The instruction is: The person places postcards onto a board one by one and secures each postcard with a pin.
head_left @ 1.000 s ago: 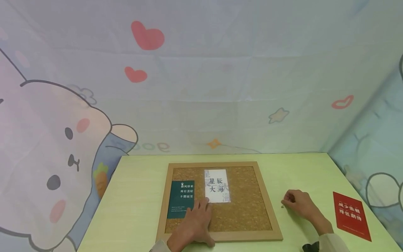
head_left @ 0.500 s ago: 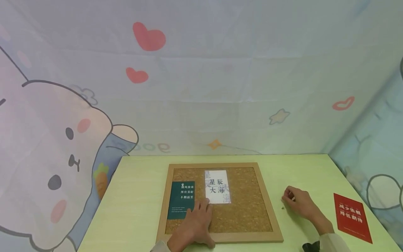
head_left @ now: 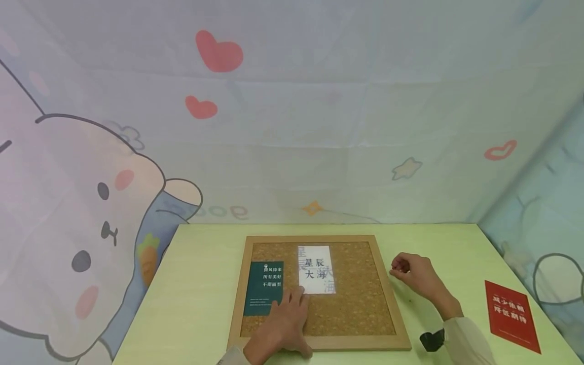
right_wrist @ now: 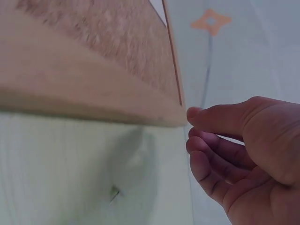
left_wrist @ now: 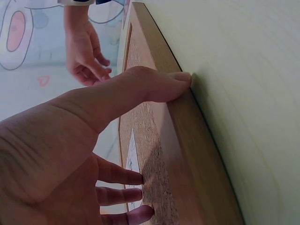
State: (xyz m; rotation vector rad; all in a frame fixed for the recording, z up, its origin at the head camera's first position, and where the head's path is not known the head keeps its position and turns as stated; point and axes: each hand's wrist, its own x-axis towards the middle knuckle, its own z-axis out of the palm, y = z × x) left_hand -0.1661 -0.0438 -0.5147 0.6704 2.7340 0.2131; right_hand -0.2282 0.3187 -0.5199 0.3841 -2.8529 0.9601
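Observation:
My left hand rests on a wood-framed cork board, fingers spread and thumb on the frame's near edge. Its fingertips reach the lower edge of a white card with dark Chinese characters, and it overlaps the corner of a dark green card. Just off the board's right side, my right hand is raised with curled fingers, the thumb tip close to the forefinger; I cannot tell whether a small thing is between them. On the table below it lies a tiny pushpin with a greenish head and thin needle.
A red card with white characters lies on the pale table at the right. A black wrist device sits at my right cuff. Behind the table hangs a printed cloth with hearts and a cartoon animal.
My right hand has risen from beside the small pushpin and moved left toward the board's right edge. The pushpin stays on the table. My left hand holds its place.

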